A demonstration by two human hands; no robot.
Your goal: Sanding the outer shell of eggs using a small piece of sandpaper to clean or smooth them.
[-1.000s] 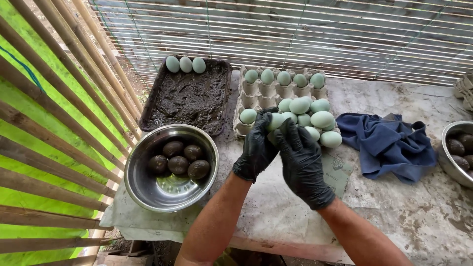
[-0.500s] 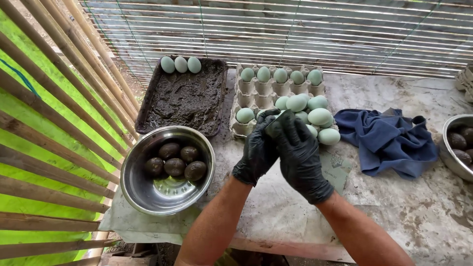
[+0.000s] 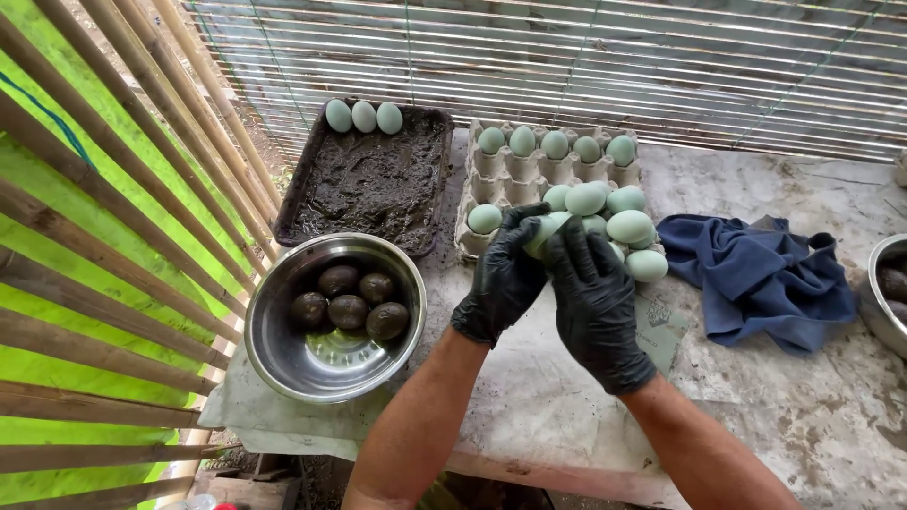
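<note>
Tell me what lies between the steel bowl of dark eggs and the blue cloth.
In the head view, the two black-gloved hands, left hand and right hand, holding a pale green egg, lie between steel bowl and blue cloth.

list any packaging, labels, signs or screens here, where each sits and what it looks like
Egg carton: grey-brown moulded pulp tray at the back of the table, holding pale blue-green eggs, right beyond both hands.
Printed mark: small dark square stamp on the greyish sheet right of the right hand; too small to make out.
No signs or screens.
</note>
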